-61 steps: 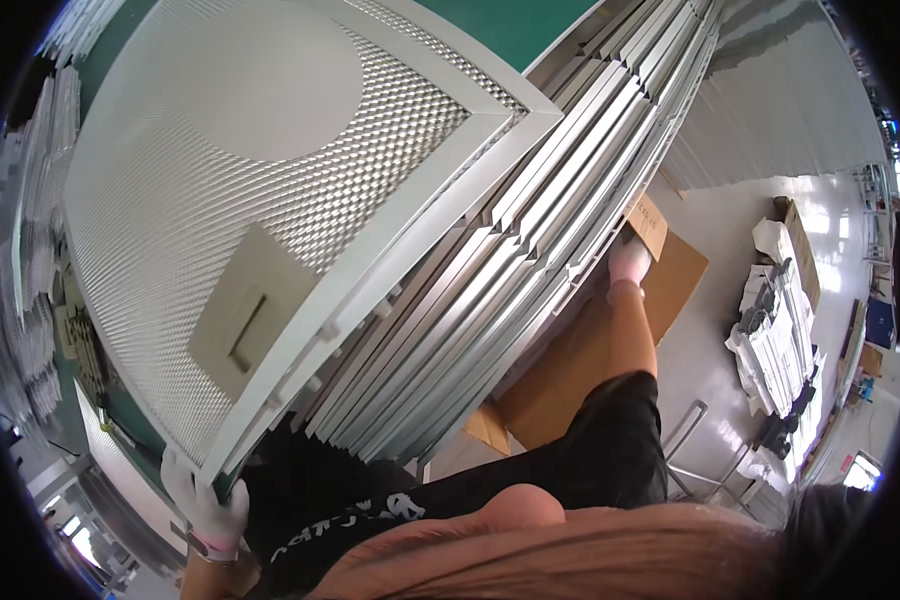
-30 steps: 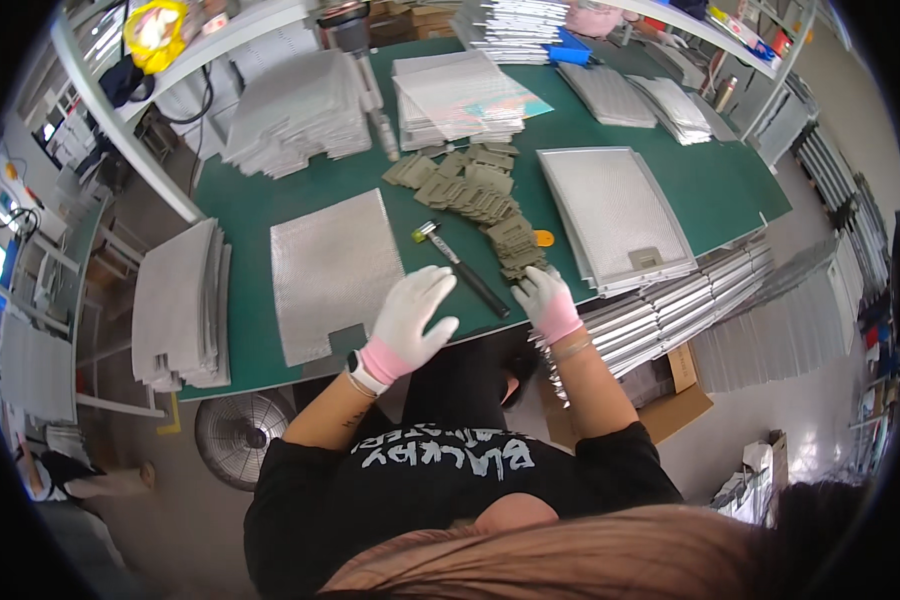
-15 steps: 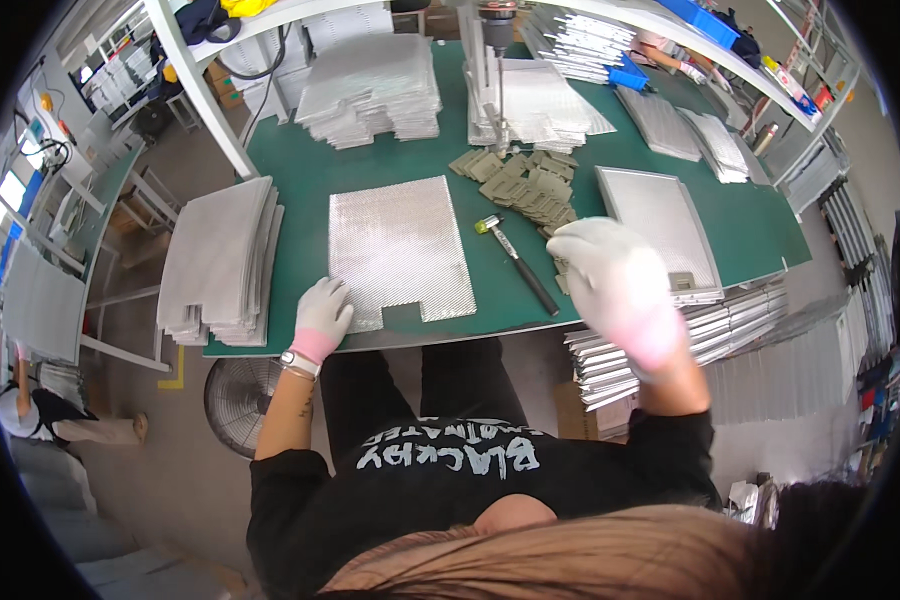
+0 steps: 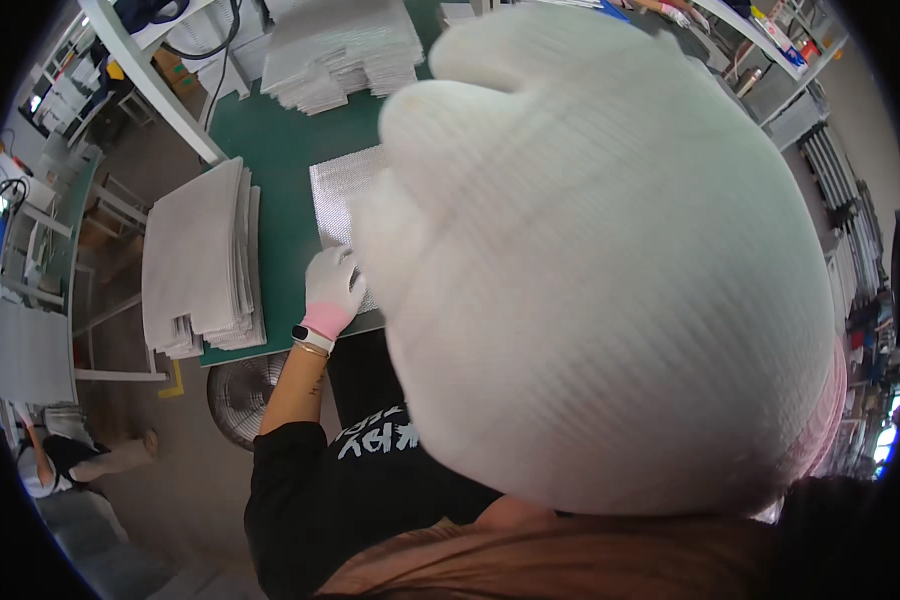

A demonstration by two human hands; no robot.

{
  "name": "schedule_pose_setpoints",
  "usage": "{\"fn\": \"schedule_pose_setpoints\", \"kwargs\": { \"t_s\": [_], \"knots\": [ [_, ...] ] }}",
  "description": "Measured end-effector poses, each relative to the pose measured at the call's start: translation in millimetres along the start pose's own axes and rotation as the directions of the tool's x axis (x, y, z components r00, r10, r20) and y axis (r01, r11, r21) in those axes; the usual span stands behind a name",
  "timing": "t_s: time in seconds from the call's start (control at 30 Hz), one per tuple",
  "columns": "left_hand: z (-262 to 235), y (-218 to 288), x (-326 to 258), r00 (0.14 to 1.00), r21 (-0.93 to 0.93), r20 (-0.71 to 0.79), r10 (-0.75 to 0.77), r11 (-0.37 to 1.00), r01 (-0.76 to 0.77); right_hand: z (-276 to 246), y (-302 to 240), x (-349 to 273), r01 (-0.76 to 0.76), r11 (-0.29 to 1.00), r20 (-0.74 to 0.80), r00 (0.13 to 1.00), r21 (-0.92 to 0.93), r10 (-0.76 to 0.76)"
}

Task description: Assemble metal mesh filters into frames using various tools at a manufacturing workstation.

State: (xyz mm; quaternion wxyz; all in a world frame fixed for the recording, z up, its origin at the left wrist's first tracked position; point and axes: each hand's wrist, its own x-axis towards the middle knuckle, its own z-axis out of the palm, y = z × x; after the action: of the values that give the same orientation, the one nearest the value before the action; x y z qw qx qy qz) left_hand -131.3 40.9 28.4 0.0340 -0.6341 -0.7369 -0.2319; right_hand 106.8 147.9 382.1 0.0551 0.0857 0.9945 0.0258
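Observation:
My right hand (image 4: 610, 270), in a white knit glove with a pink cuff, is raised very close to the camera and fills much of the picture. Its fingers look bent and drawn in; whatever they hold, if anything, is hidden. At the bench's front edge, my left hand (image 4: 332, 285), gloved the same way, has its fingers curled at the near left corner of a silvery mesh sheet (image 4: 335, 200). Only a strip of that sheet shows; the right hand covers the rest.
To the left a stack of notched mesh panels (image 4: 195, 240) stands on the green bench (image 4: 280, 150). More stacked panels (image 4: 340, 50) lie at the back. A white shelf post (image 4: 155, 80) rises at the back left. Below the bench is a floor fan (image 4: 242, 395).
My right hand has come up from over the bench to just before the camera, hiding the hammer and the small metal plates. The view has shifted; my left hand stays by the sheet's corner.

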Motion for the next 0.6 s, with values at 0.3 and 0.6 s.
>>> {"fn": "schedule_pose_setpoints", "kwargs": {
  "t_s": [0.3, 0.6],
  "knots": [
    [-29, 15, -20, 0.970, 0.060, 0.174, -0.170, 0.985, 0.161, -10, 3, 41, -0.110, 0.994, 0.266, 0.958, 0.011, 0.103],
    [-4, 14, -40, 0.996, 0.043, 0.078, -0.043, 0.998, 0.040, 308, 280, -23, -0.640, 0.748, 0.366, 0.663, -0.174, 0.653]
  ]
}}
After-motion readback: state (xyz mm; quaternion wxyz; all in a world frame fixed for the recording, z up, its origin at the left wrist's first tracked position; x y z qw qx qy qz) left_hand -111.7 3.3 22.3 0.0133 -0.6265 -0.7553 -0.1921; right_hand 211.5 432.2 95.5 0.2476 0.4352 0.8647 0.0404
